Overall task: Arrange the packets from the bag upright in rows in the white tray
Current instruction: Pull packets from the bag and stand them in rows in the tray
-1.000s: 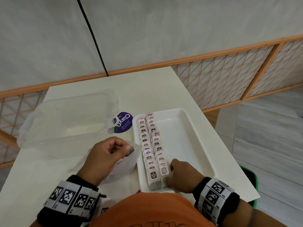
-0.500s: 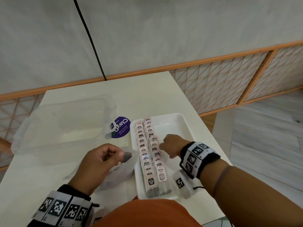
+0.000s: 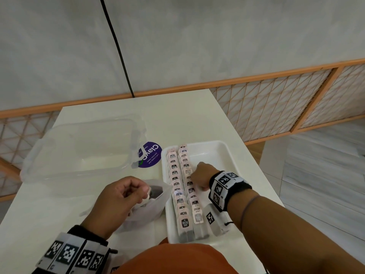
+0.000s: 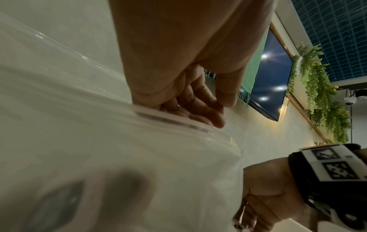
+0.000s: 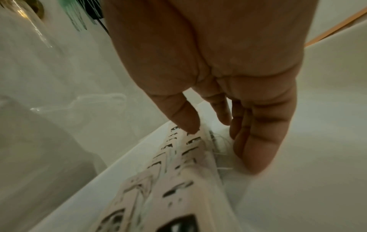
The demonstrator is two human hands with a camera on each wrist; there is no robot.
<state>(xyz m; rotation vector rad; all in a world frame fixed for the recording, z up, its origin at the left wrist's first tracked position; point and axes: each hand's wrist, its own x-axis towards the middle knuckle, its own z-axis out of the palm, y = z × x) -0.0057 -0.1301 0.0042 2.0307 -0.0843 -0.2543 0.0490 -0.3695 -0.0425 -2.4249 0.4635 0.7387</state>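
Note:
Two rows of pink upright packets (image 3: 175,186) fill the left side of the white tray (image 3: 219,155). My right hand (image 3: 198,175) lies against the middle of the right row. Its thumb touches the packet (image 5: 178,180) tops, and its straight fingers (image 5: 250,153) reach down the row's right side onto the tray floor (image 5: 298,172). Left of the tray, my left hand (image 3: 128,194) pinches the rim of the clear bag (image 3: 150,210). In the left wrist view the curled fingers (image 4: 198,108) hold the bag's zip strip (image 4: 172,120), and dark packets blur inside the bag.
A clear plastic container (image 3: 79,149) stands at the back left of the white table (image 3: 177,119). A round purple sticker (image 3: 151,157) lies between it and the tray. The table's right edge runs close beside the tray, with floor (image 3: 316,175) below.
My right hand has moved from the near end of the right row up along it to its middle. The left hand still holds the bag's rim in place.

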